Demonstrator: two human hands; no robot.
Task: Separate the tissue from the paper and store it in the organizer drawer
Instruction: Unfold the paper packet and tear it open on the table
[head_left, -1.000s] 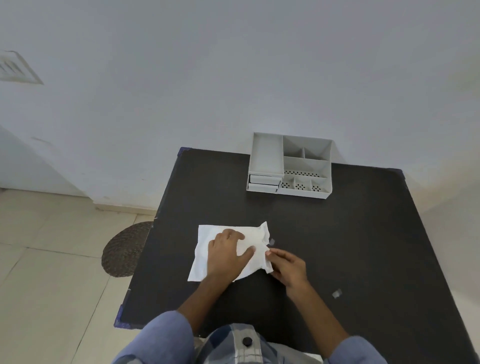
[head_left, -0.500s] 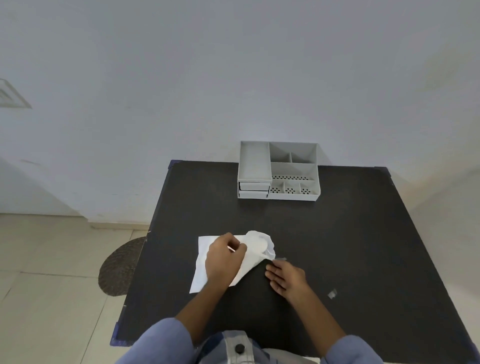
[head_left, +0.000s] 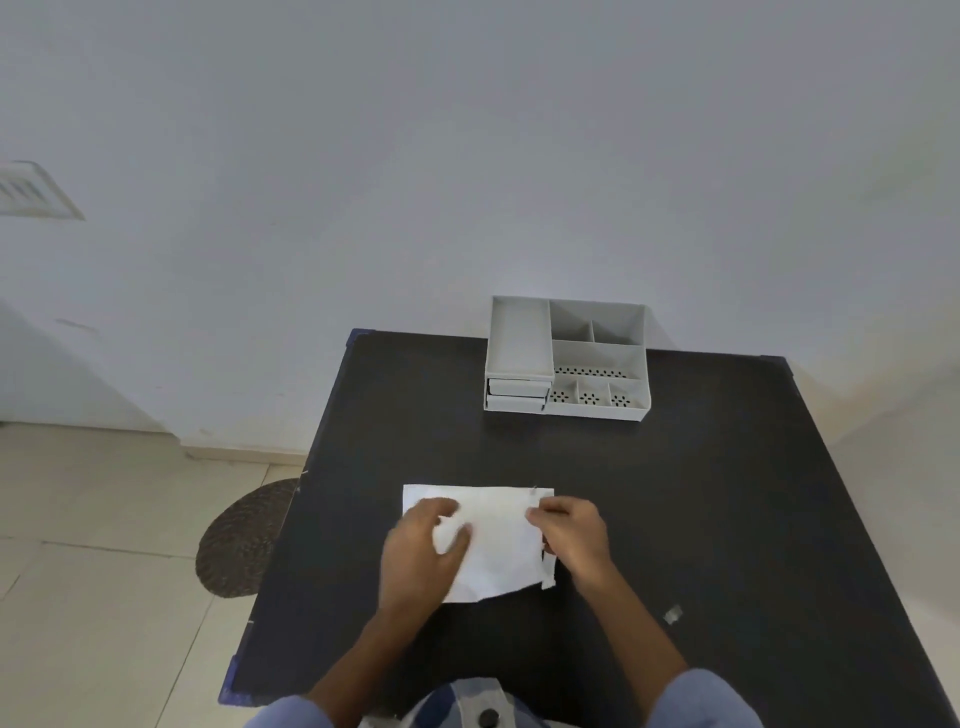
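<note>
**Entry: white sheets, near-left part of the table, both hands on**

Since half a second ago, the lifted flap has gone flat again and my right hand has come up from the bare table onto the right edge of the sheets.

- Item: tissue and paper (head_left: 493, 540), white, lying together as one flat stack. I cannot tell which layer is which. A narrow strip of an under-layer shows past the near right corner, so the layers are slightly offset there.
- Place: on the table (head_left: 727, 519), toward its near edge and left of centre. Long axis runs left to right, roughly parallel to the near edge.
- Left hand (head_left: 423, 553): palm down on the left half, fingers slightly spread, thumb lying across the middle; it presses, and is not clamped on anything that I can see.
- Right hand (head_left: 571, 532): at the right short edge, fingertips drawn together against that edge. Whether they have actually pinched a layer I cannot tell.
- Organizer (head_left: 566, 358): at the far edge, well apart from the stack, straight ahead and a little right. Its two drawers (head_left: 518, 394) sit at the front left, both pushed in.
- Small pale scrap (head_left: 673, 614): near my right forearm, apart from the stack.

Judgement: the peel turns on the right short edge. My right hand lies nearer to it; the left should anchor while the top layer is drawn leftward along the long axis.
</note>
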